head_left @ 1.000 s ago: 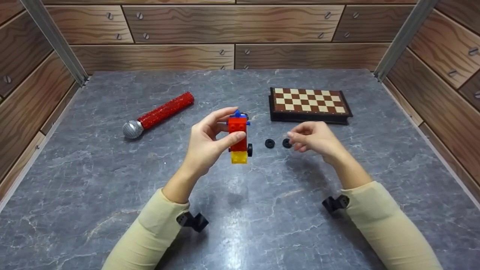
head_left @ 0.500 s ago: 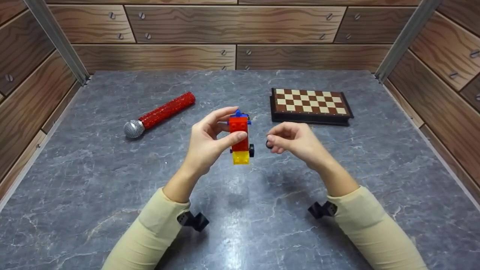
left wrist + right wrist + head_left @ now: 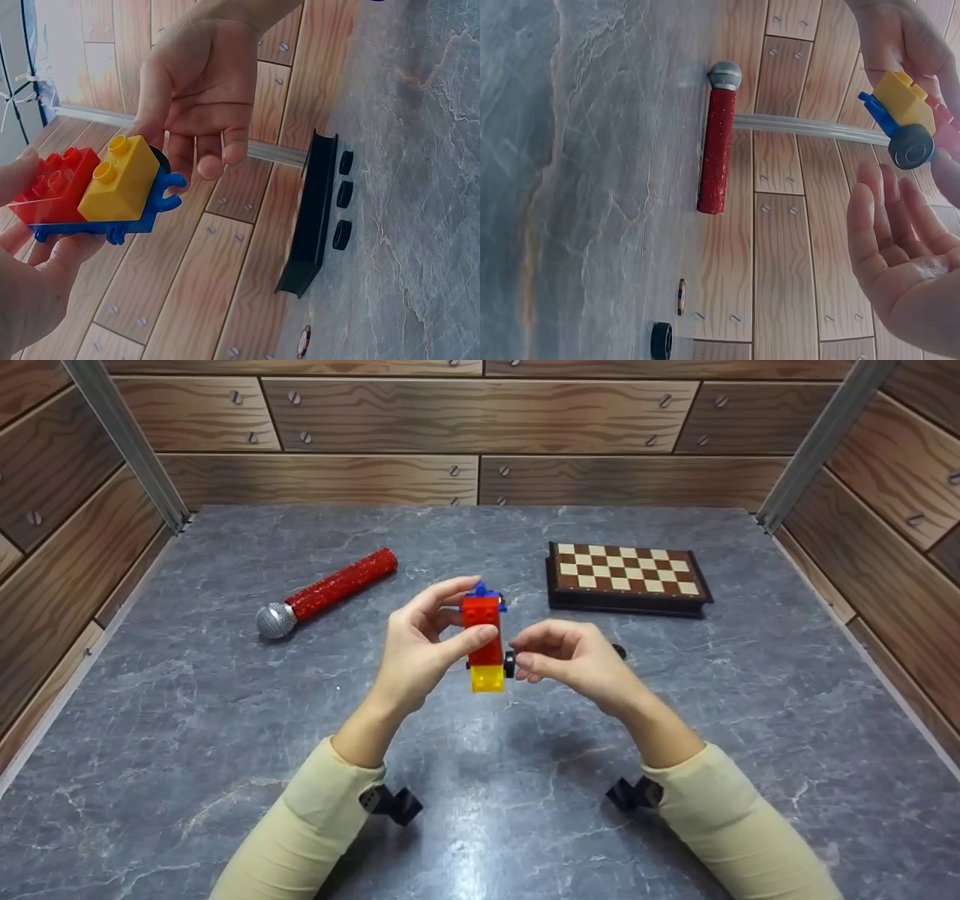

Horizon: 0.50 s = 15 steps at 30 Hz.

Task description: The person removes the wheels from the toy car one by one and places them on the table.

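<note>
My left hand grips a toy brick car, thumb on its red brick, fingers behind. Red and yellow bricks sit on a blue base with hooks, seen in the left wrist view. A black wheel is fitted on the side facing my right hand. That hand's fingers are loosely bent beside this wheel, with nothing visible in them. Whether a fingertip touches the wheel, I cannot tell. Three loose black wheels stand on the table in the left wrist view; in the head view my right hand mostly hides them.
A red glittery microphone with a silver head lies back left. At the back right is a folded chessboard box. A small, thin round piece lies on the grey table. Wood-patterned walls enclose the back and sides.
My right hand has moved left, from above the loose wheels to beside the car's fitted wheel. The left hand keeps hold of the car almost in place. The view has shifted slightly.
</note>
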### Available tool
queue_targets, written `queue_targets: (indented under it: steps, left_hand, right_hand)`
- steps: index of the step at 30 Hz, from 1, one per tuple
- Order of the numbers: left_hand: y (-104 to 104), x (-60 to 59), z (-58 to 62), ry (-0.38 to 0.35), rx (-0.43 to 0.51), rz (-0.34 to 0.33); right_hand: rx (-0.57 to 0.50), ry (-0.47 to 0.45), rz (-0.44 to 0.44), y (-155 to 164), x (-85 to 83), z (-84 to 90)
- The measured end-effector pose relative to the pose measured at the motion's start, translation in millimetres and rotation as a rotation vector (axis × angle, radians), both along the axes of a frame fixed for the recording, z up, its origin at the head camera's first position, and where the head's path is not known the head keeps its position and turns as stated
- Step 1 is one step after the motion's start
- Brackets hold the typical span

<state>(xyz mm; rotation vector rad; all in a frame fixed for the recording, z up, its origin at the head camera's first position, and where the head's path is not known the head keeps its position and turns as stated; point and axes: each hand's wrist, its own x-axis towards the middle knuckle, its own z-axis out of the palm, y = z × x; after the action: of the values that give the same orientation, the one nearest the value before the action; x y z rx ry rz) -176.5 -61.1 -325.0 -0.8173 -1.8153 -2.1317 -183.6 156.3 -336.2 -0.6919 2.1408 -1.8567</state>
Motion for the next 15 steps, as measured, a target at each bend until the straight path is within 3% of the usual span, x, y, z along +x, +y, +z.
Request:
queue_targets:
  steps: [7, 15]
  left_hand:
    - [0.8, -0.3, -1.3, 0.008, -0.001, -0.009]
    - [2.2, 0.5, -1.0, -0.004, -0.022, -0.002]
  right_hand:
    - [-0.034, -0.028, 0.061, -3.6, 2.8, -3.1]
    - [-0.052, -0.026, 0.058, -5.8, 4.7, -5.9]
